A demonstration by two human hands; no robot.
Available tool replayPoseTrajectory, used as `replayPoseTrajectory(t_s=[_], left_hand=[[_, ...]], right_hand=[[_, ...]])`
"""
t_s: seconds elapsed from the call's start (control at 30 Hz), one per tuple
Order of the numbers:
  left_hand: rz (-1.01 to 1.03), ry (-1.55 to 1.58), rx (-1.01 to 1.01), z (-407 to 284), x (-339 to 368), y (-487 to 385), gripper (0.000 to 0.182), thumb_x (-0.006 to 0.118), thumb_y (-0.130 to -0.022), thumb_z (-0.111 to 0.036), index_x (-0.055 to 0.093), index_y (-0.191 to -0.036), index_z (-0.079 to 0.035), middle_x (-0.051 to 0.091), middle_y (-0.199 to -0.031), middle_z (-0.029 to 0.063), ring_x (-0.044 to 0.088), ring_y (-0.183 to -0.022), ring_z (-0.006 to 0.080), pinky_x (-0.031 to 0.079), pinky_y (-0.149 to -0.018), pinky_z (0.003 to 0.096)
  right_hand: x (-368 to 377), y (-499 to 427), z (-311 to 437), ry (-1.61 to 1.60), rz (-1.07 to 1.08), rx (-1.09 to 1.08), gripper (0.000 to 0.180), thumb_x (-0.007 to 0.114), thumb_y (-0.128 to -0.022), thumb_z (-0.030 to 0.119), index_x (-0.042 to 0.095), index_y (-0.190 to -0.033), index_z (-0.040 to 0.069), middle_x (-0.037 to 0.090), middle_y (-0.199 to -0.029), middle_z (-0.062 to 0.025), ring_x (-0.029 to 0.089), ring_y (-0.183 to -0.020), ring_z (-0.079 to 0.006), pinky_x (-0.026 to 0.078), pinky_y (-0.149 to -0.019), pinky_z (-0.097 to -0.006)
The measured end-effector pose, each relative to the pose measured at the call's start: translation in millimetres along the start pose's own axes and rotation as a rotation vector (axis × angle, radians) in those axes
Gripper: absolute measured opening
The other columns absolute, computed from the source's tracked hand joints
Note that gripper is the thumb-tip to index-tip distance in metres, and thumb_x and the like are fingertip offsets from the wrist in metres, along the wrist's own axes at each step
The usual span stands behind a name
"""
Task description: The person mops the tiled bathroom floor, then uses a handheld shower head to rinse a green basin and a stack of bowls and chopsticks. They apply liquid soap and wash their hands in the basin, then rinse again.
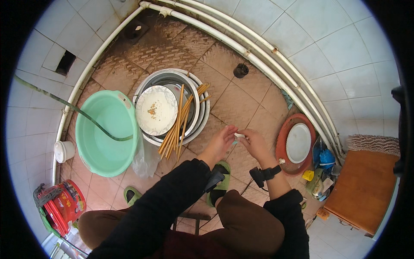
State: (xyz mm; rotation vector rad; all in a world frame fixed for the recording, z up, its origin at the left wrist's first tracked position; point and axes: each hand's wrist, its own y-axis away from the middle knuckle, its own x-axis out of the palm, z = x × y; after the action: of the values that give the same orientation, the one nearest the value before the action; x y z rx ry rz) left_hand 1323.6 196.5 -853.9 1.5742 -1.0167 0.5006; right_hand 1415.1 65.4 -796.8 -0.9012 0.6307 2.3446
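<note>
My right hand (254, 144) pinches a small white piece (239, 135) between thumb and fingers; what it is cannot be made out. Close beside it is my left hand (220, 142), its fingers stretched out and the palm turned towards the white piece. A bit of pale teal shows just below, between the hands. To the left on the floor, a stack of metal basins (204, 110) holds a white patterned plate (157, 110) with brown food scraps. A bundle of wooden chopsticks (176, 126) leans across the basins' rims.
A green plastic basin (106, 155) has a hose (93, 121) running into it. A clear plastic bag (144, 162) lies beside it. At the right are a red-brown basin (280, 142) with a white oval lid or dish (299, 142), and a wooden cabinet (362, 187). Pipes (249, 53) line the wall.
</note>
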Motion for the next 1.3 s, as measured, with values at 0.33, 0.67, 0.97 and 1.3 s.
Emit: replayPoseTrajectory(t_s=[0.33, 0.67, 0.97, 1.3], left_hand=[[0.061, 0.071, -0.027, 6, 2, -3, 0.046, 0.039, -0.099, -0.036, 0.049, -0.125, 0.001, 0.051, -0.128, 0.0109, 0.045, -0.12, 0.0199, 0.034, -0.104, 0.0332], [0.037, 0.072, -0.029, 6, 3, -8, 0.045, 0.04, -0.099, -0.036, 0.05, -0.122, 0.002, 0.052, -0.123, 0.0104, 0.046, -0.119, 0.0201, 0.033, -0.104, 0.0328], [0.043, 0.069, -0.047, -4, -1, 4, 0.046, 0.037, -0.1, -0.035, 0.049, -0.123, 0.003, 0.05, -0.129, 0.0136, 0.045, -0.121, 0.0216, 0.033, -0.106, 0.034], [0.097, 0.111, 0.048, -69, 1, 94, 0.041, 0.039, -0.099, -0.029, 0.049, -0.122, 0.004, 0.05, -0.129, 0.0172, 0.045, -0.123, 0.0271, 0.032, -0.108, 0.038]], right_hand=[[51, -14, -24, 0.041, -0.266, 0.273, 0.031, 0.038, -0.098, 0.024, 0.057, -0.11, 0.002, 0.062, -0.099, -0.0196, 0.058, -0.093, -0.0351, 0.044, -0.082, -0.04], [46, -15, -16, 0.188, -0.224, 0.289, 0.032, 0.036, -0.098, 0.03, 0.058, -0.111, 0.011, 0.062, -0.108, -0.0097, 0.055, -0.101, -0.0297, 0.035, -0.089, -0.0471], [51, -14, -26, 0.258, -0.215, 0.33, 0.03, 0.039, -0.097, 0.03, 0.058, -0.111, 0.011, 0.062, -0.109, -0.0113, 0.055, -0.104, -0.0298, 0.034, -0.09, -0.0487], [7, -13, -6, 0.025, -0.345, 0.159, 0.032, 0.053, -0.091, 0.026, 0.056, -0.114, 0.004, 0.06, -0.109, -0.0162, 0.056, -0.102, -0.0315, 0.043, -0.088, -0.0393]])
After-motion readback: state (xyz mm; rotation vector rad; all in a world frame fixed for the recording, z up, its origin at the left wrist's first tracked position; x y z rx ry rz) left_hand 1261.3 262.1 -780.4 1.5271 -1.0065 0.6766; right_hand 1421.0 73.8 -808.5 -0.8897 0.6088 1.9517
